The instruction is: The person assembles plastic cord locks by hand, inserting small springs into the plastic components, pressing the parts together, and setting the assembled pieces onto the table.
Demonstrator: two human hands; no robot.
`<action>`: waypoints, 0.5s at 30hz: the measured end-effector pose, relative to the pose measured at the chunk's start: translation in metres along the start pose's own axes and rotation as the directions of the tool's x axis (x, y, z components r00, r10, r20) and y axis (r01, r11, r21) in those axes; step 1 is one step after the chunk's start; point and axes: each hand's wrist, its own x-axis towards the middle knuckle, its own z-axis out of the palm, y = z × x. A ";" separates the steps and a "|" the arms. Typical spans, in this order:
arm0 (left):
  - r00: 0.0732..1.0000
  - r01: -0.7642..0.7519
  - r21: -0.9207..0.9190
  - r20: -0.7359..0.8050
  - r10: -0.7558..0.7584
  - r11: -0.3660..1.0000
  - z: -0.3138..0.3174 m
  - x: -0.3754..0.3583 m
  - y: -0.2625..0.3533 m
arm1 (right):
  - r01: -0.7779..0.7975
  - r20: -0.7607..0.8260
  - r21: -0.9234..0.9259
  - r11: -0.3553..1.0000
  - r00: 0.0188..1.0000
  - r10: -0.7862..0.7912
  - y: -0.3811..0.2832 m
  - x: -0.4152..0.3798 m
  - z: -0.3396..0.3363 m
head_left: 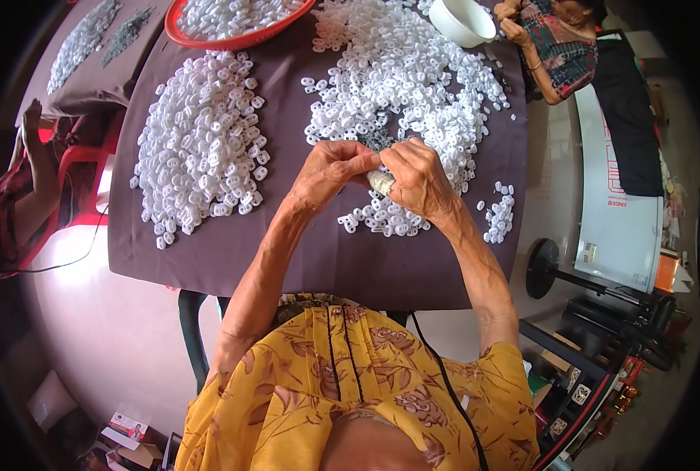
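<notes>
My left hand [332, 171] and my right hand [419, 177] meet over the near part of a large heap of white plastic pieces [413, 86]. The fingers of both are closed in a pinch, thumbs close together; whatever small thing they hold is hidden. A pale wrapping [380, 183] shows on a finger between the two hands. Just beyond the fingertips lies a small pile of dark grey pieces [375, 139]. To the left, apart from my hands, spreads another heap of white pieces [201, 141].
A red basin [248, 39] of white pieces and a white bowl [461, 22] stand at the far side of the brown-covered table [287, 251]. A small white group [500, 213] lies near the right edge. Other people sit at the upper right and left.
</notes>
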 end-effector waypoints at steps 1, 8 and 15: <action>1.000 0.003 0.006 -0.001 -0.003 1.000 0.001 0.000 0.000 | -0.001 -0.002 -0.002 1.000 1.000 0.001 0.000 -0.001 -0.001; 0.999 0.046 0.062 0.014 -0.047 0.997 -0.004 -0.002 -0.010 | 0.043 0.072 0.008 0.999 0.996 -0.044 0.001 -0.006 0.002; 0.998 0.030 0.104 -0.066 -0.024 0.994 -0.018 0.000 0.003 | -0.006 0.079 0.074 0.997 0.997 0.000 0.006 0.014 0.005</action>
